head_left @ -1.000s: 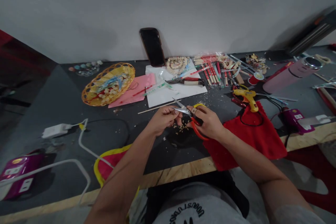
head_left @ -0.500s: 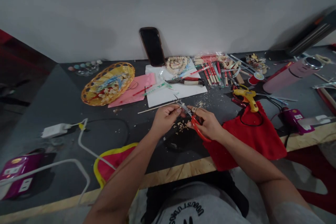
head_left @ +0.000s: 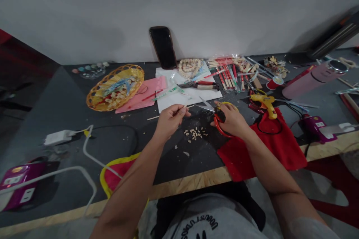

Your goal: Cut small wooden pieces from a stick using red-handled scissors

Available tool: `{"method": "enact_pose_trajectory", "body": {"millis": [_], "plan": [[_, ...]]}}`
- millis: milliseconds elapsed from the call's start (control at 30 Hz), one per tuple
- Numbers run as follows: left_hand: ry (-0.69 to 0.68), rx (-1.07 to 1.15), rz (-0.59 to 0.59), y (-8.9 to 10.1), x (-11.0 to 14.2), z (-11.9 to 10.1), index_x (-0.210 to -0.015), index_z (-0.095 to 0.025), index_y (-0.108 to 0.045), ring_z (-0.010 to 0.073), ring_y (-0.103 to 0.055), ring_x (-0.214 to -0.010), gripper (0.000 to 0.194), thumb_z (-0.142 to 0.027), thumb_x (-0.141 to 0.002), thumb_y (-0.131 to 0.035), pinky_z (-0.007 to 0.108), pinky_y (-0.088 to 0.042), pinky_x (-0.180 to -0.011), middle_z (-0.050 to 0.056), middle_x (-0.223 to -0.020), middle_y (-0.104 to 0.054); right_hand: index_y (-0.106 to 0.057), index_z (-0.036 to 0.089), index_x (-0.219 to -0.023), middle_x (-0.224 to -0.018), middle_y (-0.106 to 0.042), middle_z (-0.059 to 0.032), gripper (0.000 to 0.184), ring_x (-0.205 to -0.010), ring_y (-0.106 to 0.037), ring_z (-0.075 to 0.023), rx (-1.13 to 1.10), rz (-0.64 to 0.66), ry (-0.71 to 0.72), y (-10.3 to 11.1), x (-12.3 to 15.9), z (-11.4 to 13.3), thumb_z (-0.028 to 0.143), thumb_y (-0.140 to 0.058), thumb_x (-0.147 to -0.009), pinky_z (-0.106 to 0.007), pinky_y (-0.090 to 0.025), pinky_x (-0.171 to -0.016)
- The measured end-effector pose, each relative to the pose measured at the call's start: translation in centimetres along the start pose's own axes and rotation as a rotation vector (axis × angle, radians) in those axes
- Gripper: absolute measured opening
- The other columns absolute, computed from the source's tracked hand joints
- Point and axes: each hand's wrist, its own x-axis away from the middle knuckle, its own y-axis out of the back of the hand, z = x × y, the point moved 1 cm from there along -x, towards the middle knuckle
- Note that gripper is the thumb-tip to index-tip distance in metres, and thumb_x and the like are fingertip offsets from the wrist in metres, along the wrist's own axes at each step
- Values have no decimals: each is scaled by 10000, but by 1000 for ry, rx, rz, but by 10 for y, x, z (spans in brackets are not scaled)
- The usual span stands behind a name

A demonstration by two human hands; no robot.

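Note:
Pinched in my left hand (head_left: pixel 171 119) is a thin wooden stick (head_left: pixel 191 106), whose short end pokes out past the fingertips toward the right. A thin light rod (head_left: pixel 153 118) also shows left of that hand; whether it is the same stick I cannot tell. My right hand (head_left: pixel 234 119) grips scissors (head_left: pixel 208 106) with red and yellow handles. Their blades are parted and point left, near the stick's end but apart from it. Below, between both hands, several small cut wooden pieces (head_left: pixel 195 133) lie scattered on the dark tabletop (head_left: pixel 157 168).
Behind the hands are white paper (head_left: pixel 165 102), pliers (head_left: pixel 206 86), a phone (head_left: pixel 163 47) against the wall and a yellow basket (head_left: pixel 91 101). On the right lie a glue gun (head_left: pixel 263 101), red cloth (head_left: pixel 286 149) and a pink bottle (head_left: pixel 304 83). A white cable (head_left: pixel 89 153) crosses the left.
My right hand has drawn the scissors right, away from my left hand, and the blades are spread wider. My left hand has shifted slightly left, uncovering the cut pieces.

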Motion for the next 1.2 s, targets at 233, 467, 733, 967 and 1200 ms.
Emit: {"method": "enact_pose_trajectory", "body": {"millis": [233, 467, 733, 967, 1200], "plan": [[-140, -261, 168, -6, 2, 4, -933, -165, -719, 137, -574, -653, 285, -380, -850, -551, 241, -431, -621, 51, -882, -743, -475, 122, -1343, -1202, -588, -182, 657, -1164, -506, -353, 85, -2, 57, -2, 1, -15, 284, -686, -742, -539, -421, -983], [-309, -322, 226, -12, 5, 6, -856, -203, -727, 201, -658, -917, 149, -281, -827, -603, 325, -478, -836, 68, -983, -731, -658, 181, -940, -914, -689, -83, 216, -904, -611, -216, -272, -160, 63, 4, 1, 17, 344, -518, -926, -354, -481, -831], [-336, -417, 259, -17, 10, -4, -839, -223, -739, 209, -663, -956, 136, -208, -814, -605, 348, -487, -878, 65, -1026, -726, -597, 171, -786, -645, -544, 29, 357, -576, -454, -91, -739, 126, -44, -12, 5, 42, 499, -522, -903, -211, -360, -535], [-329, -286, 252, -15, 8, 2, -828, -224, -737, 200, -660, -929, 120, -239, -813, -618, 334, -492, -854, 55, -976, -731, -598, 186, -888, -635, -545, 41, 276, -486, -436, -84, -908, 192, -89, -17, 4, 40, 455, -537, -893, -210, -369, -466], [-227, -272, 101, -8, 3, 6, -946, -172, -710, 192, -655, -845, 225, -327, -839, -587, 282, -477, -729, 72, -962, -735, -625, 174, -867, -861, -673, -77, 137, -837, -597, -197, -228, 46, 355, -23, 5, 38, 115, -502, -881, -354, -482, -816]]}}
